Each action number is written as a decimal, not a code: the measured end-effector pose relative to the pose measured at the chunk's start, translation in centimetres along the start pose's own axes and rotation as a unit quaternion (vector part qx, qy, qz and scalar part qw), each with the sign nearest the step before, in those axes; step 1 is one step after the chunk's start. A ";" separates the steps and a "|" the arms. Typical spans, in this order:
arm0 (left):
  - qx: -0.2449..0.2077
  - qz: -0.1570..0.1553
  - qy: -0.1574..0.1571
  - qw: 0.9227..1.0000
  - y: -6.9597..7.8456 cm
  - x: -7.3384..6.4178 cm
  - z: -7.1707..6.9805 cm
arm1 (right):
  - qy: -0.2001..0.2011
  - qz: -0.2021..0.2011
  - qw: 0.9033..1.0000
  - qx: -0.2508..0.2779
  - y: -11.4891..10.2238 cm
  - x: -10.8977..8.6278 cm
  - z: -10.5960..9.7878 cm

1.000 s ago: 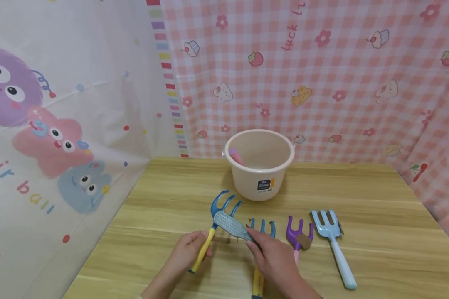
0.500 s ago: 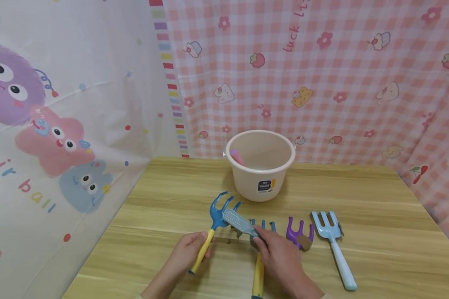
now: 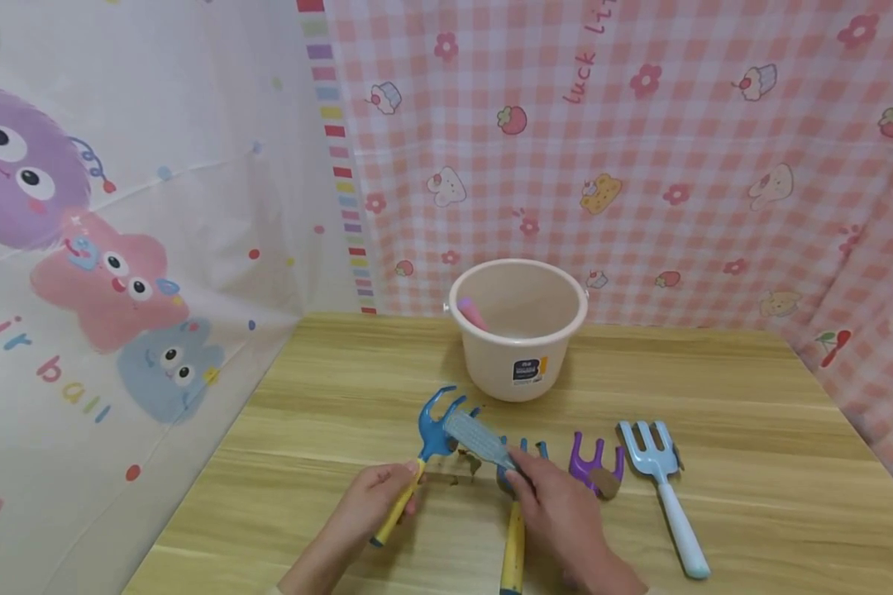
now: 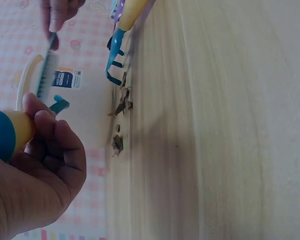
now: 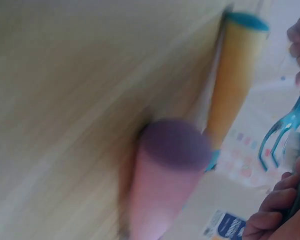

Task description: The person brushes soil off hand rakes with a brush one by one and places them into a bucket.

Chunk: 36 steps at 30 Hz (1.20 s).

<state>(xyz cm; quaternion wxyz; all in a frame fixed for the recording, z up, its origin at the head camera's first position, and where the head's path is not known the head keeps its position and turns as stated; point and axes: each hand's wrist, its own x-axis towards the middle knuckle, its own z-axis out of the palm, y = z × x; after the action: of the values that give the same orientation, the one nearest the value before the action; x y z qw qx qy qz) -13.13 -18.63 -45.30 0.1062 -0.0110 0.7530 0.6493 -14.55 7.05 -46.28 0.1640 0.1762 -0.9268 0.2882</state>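
Note:
My left hand (image 3: 378,498) grips the yellow handle of a small hand rake (image 3: 435,434) with blue curved tines, raised above the table. In my right hand (image 3: 561,504) is a grey-blue brush (image 3: 479,438), its head lying over the rake's tines. White bristles on the brush (image 4: 46,75) face the rake in the left wrist view. Brown leaf bits (image 4: 119,100) lie on the table below. Beneath my right hand rests a second blue rake with a yellow handle (image 3: 513,549), its middle partly hidden by that hand.
A cream bucket (image 3: 517,364) stands behind the hands with a pink and purple handle (image 3: 471,312) inside. To the right lie a purple rake (image 3: 591,463), a brown clump (image 3: 605,481) against it, and a light blue fork (image 3: 666,492). Patterned cloths (image 3: 640,231) hang behind the table.
The brush has shifted right along the rake head and tilted slightly. More leaf bits show on the table under the rake. The left hand has barely moved.

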 end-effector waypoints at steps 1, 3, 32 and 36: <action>0.003 0.004 0.001 1.000 0.0 0.1 0.0 | -0.005 -0.012 1.000 0.004 -0.2 -0.1 0.1; 0.009 0.010 0.001 1.000 0.0 0.2 0.1 | -0.014 -0.030 0.999 0.008 -0.6 -0.2 0.2; 0.030 -0.011 -0.005 0.999 0.1 -0.1 -0.3 | -0.015 0.068 0.997 -0.020 1.7 0.4 -0.4; 0.046 -0.003 0.006 0.999 0.2 0.0 -0.3 | 0.007 0.051 0.999 -0.016 1.6 0.6 -1.0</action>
<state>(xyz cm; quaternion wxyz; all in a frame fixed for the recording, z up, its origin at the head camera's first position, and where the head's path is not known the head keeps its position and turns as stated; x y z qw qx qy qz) -13.17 -18.89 -45.06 0.1036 -0.0120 0.7826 0.6138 -15.53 8.73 -46.08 0.1587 0.1244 -0.9379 0.2823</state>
